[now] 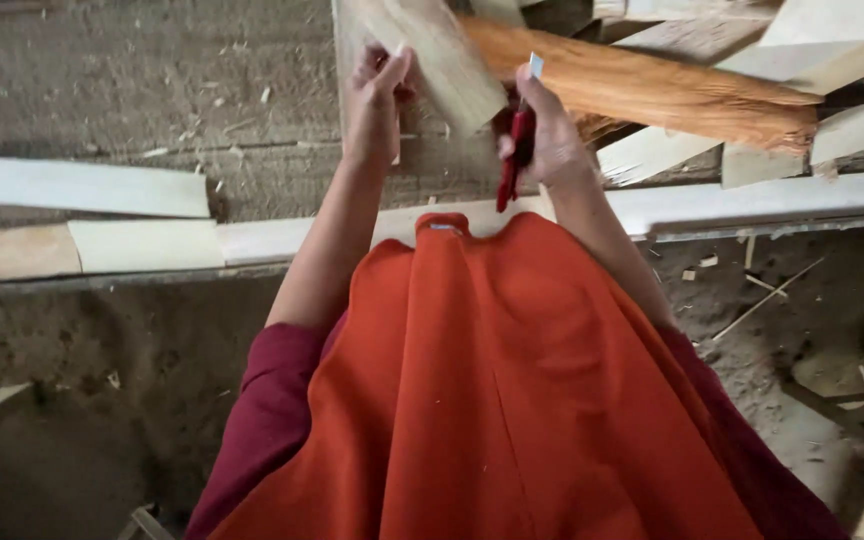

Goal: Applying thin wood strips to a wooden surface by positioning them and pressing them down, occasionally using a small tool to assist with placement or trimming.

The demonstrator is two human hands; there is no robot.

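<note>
My left hand (377, 95) grips the left edge of a pale wooden plank (437, 55) that lies tilted on the workbench (152, 90). My right hand (542, 130) is closed around a red-handled tool (514, 165), its small pale tip sticking up above my fingers; it sits at the plank's right edge. An orange cloth (512, 380) hangs in front of me over maroon sleeves.
A rough orange-brown slab (652, 90) lies behind the plank, with several pale offcuts (832, 60) at the right. Long pale boards (82, 185) run along the bench front. Dirt floor with wood scraps (762, 300) is below right.
</note>
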